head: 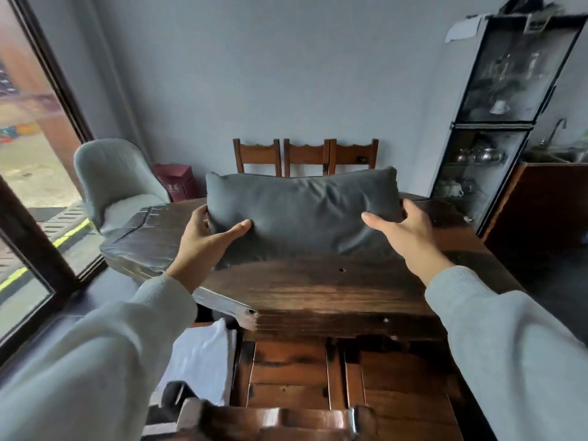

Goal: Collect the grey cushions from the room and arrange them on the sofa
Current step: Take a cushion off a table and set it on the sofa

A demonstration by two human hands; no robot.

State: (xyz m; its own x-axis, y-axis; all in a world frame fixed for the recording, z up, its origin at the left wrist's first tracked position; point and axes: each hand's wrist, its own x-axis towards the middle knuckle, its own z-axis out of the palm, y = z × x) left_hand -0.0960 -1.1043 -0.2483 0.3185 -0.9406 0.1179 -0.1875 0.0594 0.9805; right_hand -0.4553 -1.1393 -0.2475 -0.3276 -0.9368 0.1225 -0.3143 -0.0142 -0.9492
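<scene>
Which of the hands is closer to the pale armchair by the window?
Left. The left hand grips the grey cushion's end toward the armchair; the right hand holds the far end.

left hand [203, 240]: arm outstretched, thumb forward, fingers curled in a grasp
right hand [404, 230]: arm outstretched, thumb forward, palm inward, grasping

Both hands [210, 237] [410, 233] hold grey cushion [302, 211] (over wooden table [334, 294])
</scene>
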